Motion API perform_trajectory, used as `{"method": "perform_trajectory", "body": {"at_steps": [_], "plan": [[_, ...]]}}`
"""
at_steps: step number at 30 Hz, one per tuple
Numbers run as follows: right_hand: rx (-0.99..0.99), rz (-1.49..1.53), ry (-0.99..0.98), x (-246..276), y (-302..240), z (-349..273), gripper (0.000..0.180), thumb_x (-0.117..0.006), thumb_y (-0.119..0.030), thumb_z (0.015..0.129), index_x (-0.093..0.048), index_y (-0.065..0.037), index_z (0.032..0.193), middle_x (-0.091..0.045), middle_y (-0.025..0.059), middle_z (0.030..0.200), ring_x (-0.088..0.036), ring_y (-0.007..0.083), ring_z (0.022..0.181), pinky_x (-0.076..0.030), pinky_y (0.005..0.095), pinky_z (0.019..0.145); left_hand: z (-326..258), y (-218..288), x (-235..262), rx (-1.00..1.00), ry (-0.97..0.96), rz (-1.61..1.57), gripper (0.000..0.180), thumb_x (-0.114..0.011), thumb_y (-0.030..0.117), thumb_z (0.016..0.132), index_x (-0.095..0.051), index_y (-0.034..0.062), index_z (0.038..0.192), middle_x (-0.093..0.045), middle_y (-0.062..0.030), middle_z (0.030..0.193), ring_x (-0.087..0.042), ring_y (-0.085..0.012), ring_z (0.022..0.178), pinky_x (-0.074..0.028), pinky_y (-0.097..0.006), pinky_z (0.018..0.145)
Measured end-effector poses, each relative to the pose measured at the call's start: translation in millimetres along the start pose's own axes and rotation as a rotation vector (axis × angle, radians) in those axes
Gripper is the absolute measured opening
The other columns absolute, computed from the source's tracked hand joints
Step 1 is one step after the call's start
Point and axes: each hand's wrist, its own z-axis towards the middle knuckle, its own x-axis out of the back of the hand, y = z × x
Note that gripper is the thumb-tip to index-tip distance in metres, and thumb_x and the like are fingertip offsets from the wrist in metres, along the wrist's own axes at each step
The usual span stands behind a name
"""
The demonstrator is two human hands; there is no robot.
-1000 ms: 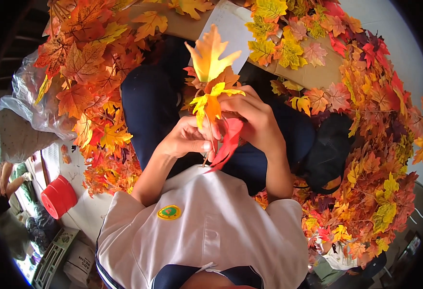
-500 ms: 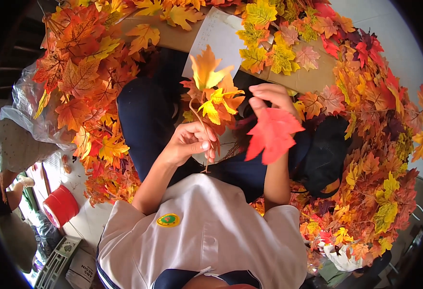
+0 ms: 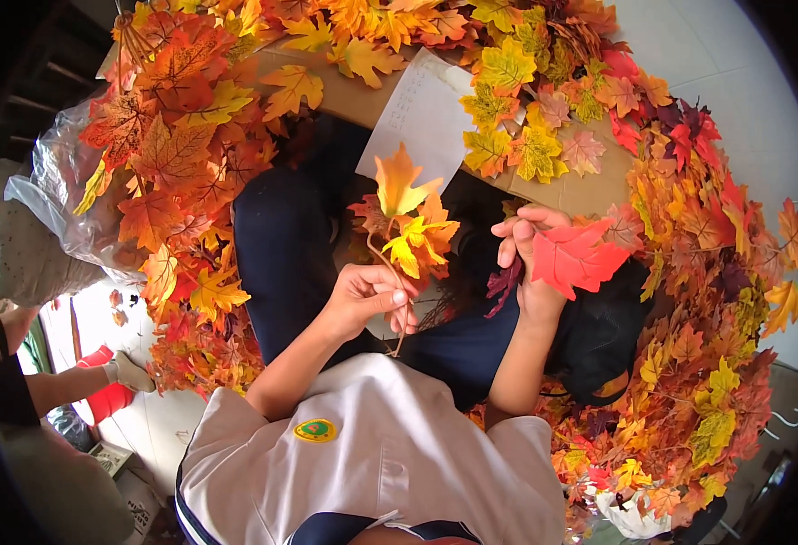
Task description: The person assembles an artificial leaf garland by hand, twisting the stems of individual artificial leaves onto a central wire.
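Observation:
Between thumb and fingers, my left hand (image 3: 374,300) grips the brown stem of an artificial maple leaf spray (image 3: 410,227), its orange and yellow leaves upright above the hand. To its right, my right hand (image 3: 537,259) is raised with its fingers curled. A red artificial maple leaf (image 3: 581,257) lies against that hand's thumb side, and a dark purple leaf (image 3: 505,286) hangs below its fingers. The two hands are apart, and the red leaf does not touch the spray.
Heaps of artificial autumn leaves lie on the left (image 3: 177,154) and right (image 3: 689,363). Ahead is a cardboard sheet (image 3: 544,193) with a white paper (image 3: 417,118). Plastic bags (image 3: 72,182) and a red bucket (image 3: 107,400) stand left, where another person's leg (image 3: 63,386) shows.
My right hand has moved right with the red leaf, and the purple leaf now shows beneath its fingers. My left hand still holds the spray. At left, another person's foot has come beside the bucket.

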Motion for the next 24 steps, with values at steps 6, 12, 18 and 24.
{"method": "perform_trajectory", "body": {"at_steps": [6, 12, 18, 24], "plan": [[-0.090, 0.029, -0.013, 6, -8, -2, 0.017, -0.066, -0.005, 0.088, -0.060, 0.004, 0.100, -0.067, 0.0145, 0.083, -0.056, 0.0120, 0.058, -0.046, 0.0242, 0.056, 7, 5, -2, -0.150, 0.193, -0.021, 0.015, -0.057, 0.012, 0.095, -0.060, -0.0017, 0.101, -0.070, -0.0148, 0.082, -0.070, -0.0215, 0.072, -0.053, -0.026, 0.055], [-0.117, -0.264, -0.564, -9, 5, -9, 0.011, -0.068, -0.002, 0.082, -0.064, 0.001, 0.092, -0.066, 0.0112, 0.092, -0.061, 0.0115, 0.068, -0.047, 0.0241, 0.065, 28, 32, -20, -0.186, 0.561, 0.070, 0.018, -0.059, 0.019, 0.095, -0.060, 0.0011, 0.099, -0.068, -0.0105, 0.082, -0.065, -0.0131, 0.066, -0.048, -0.021, 0.053], [-0.359, 0.140, -0.576, -27, 13, -19, 0.012, -0.060, -0.005, 0.091, -0.057, -0.001, 0.102, -0.066, 0.0094, 0.101, -0.065, 0.0162, 0.086, -0.049, 0.0296, 0.083, 43, 48, -30, -0.261, 0.578, 0.110, 0.016, -0.061, 0.018, 0.094, -0.056, 0.0033, 0.089, -0.069, -0.0130, 0.084, -0.066, -0.0135, 0.067, -0.049, -0.021, 0.056], [-0.488, 0.258, -0.397, -20, 7, -9, 0.014, -0.060, -0.012, 0.094, -0.056, 0.001, 0.097, -0.065, 0.0137, 0.088, -0.059, 0.0161, 0.072, -0.050, 0.0298, 0.072, 52, 47, -28, -0.333, 0.558, 0.105, 0.015, -0.060, 0.016, 0.095, -0.052, 0.0039, 0.100, -0.069, -0.0143, 0.084, -0.067, -0.0141, 0.069, -0.050, -0.021, 0.058]]}}
